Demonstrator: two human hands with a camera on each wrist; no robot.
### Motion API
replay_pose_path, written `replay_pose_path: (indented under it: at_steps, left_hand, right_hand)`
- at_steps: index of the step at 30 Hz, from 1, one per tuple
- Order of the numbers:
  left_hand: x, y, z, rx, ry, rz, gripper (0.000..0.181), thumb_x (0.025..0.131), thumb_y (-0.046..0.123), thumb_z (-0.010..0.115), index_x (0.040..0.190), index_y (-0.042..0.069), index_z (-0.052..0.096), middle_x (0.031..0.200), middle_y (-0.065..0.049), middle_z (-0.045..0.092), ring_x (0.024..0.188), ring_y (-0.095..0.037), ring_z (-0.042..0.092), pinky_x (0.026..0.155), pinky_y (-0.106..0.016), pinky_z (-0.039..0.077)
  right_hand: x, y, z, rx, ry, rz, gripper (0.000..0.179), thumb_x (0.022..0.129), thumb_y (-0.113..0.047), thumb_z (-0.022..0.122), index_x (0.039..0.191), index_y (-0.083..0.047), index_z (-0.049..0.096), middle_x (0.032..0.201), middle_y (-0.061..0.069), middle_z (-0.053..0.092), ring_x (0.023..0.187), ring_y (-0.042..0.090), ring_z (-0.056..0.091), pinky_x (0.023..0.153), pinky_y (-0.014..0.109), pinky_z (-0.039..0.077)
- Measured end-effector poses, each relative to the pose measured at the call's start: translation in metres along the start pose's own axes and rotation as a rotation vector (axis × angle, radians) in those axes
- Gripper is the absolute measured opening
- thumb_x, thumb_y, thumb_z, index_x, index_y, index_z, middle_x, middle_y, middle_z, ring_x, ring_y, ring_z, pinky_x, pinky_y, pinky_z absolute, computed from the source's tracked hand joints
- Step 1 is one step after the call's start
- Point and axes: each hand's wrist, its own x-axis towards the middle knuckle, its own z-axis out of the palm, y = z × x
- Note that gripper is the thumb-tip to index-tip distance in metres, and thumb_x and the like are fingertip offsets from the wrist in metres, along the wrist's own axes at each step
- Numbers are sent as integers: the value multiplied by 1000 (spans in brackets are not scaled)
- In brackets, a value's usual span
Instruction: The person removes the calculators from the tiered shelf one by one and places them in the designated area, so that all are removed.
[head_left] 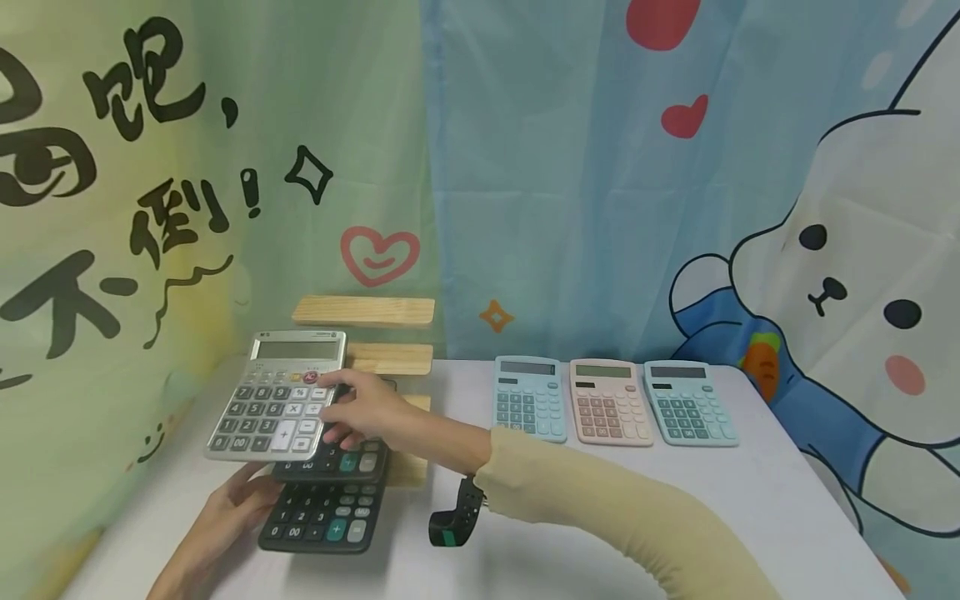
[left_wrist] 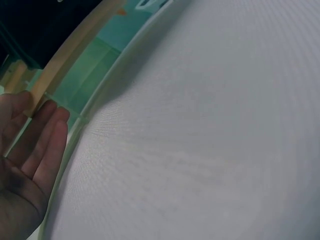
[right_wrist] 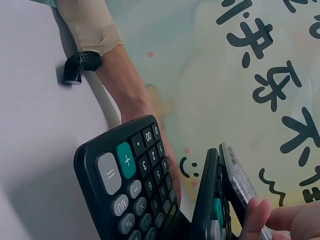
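My right hand [head_left: 363,408] grips a silver calculator [head_left: 255,400] by its right edge, with the calculator's keys facing me. Behind and below it, two black calculators lean one above the other; the lower one [head_left: 318,525] is nearer, and the upper one [head_left: 367,462] is partly covered. In the right wrist view, the silver calculator [right_wrist: 237,172] is close beside the upper black calculator [right_wrist: 205,195]. My left hand [head_left: 232,512] is at the left of the lower black calculator. In the left wrist view, its fingers pinch the end of a wooden slat [left_wrist: 65,57].
A stepped wooden rack [head_left: 363,311] stands at the left, its upper slats bare. Right of it, a blue calculator [head_left: 528,400], a pink calculator [head_left: 611,402] and another blue calculator [head_left: 690,402] lie in a row on the white table [head_left: 600,508]. A printed curtain [head_left: 540,208] hangs behind.
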Motion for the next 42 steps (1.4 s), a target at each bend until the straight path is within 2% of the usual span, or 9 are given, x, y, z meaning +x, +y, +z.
replay_pose_path:
  at_steps: [8, 11, 16, 21, 24, 29, 34, 39, 42]
  left_hand:
    - [2, 0, 1, 8, 8, -15, 98, 88, 56, 62, 157, 15, 6, 153, -26, 34, 134, -37, 48, 104, -32, 55]
    - [2, 0, 1, 27, 16, -17, 99, 87, 58, 62, 157, 16, 7, 152, -25, 36, 133, -37, 50, 103, -33, 56]
    - [1, 0, 1, 23, 24, -7, 93, 88, 55, 62, 157, 17, 12, 150, -25, 40, 131, -37, 52, 102, -36, 56]
    - [-1, -1, 0, 19, 35, 7, 87, 91, 47, 62, 156, 15, 15, 151, -26, 38, 129, -38, 53, 104, -41, 55]
    - [-1, -1, 0, -4, 36, 17, 83, 93, 40, 62, 156, 15, 16, 150, -25, 40, 126, -35, 57, 103, -41, 56]
    - [-1, 1, -1, -12, 38, 12, 83, 94, 47, 58, 156, 11, 15, 144, -23, 50, 115, -23, 65, 99, -36, 59]
    - [-1, 1, 0, -13, 48, -12, 84, 90, 56, 59, 155, 17, 22, 138, -18, 57, 110, -19, 67, 101, -40, 57]
    - [-1, 1, 1, -14, 47, -3, 85, 89, 59, 59, 155, 18, 22, 138, -18, 56, 114, -22, 65, 102, -42, 57]
    - [-1, 3, 0, -7, 46, 12, 84, 90, 58, 59, 155, 18, 21, 139, -18, 56, 113, -20, 66, 101, -40, 57]
  right_hand:
    - [2, 1, 4, -39, 71, -21, 42, 87, -3, 68, 123, -24, 64, 83, 3, 62, 63, 11, 61, 43, 17, 54]
    - [3, 1, 5, -27, 94, -43, 41, 87, -1, 66, 123, -22, 64, 85, 4, 61, 68, 14, 63, 52, 21, 60]
    - [6, 2, 5, 73, 114, -77, 40, 89, 2, 58, 123, -16, 63, 90, 7, 60, 77, 20, 67, 67, 30, 66]
    - [5, 5, 3, 77, 127, -84, 39, 91, 0, 54, 125, -17, 61, 95, 7, 62, 80, 21, 69, 66, 31, 66]
    - [4, 9, -3, 80, 121, -87, 39, 92, -2, 51, 127, -18, 60, 99, 7, 62, 82, 19, 68, 67, 30, 66]
    - [-3, 14, -19, 109, 110, -107, 42, 94, -5, 46, 133, -18, 55, 112, 9, 61, 88, 20, 69, 70, 32, 66]
    - [-18, 20, -45, 185, 103, -164, 48, 95, -4, 39, 141, -18, 45, 125, 16, 56, 90, 24, 71, 71, 38, 66]
    - [-41, 24, -78, 186, 151, -254, 52, 95, -4, 36, 144, -20, 41, 132, 18, 53, 93, 24, 70, 66, 41, 66]
    - [-61, 30, -99, 140, 197, -278, 51, 96, -5, 34, 144, -21, 40, 130, 18, 53, 92, 22, 68, 61, 36, 66]
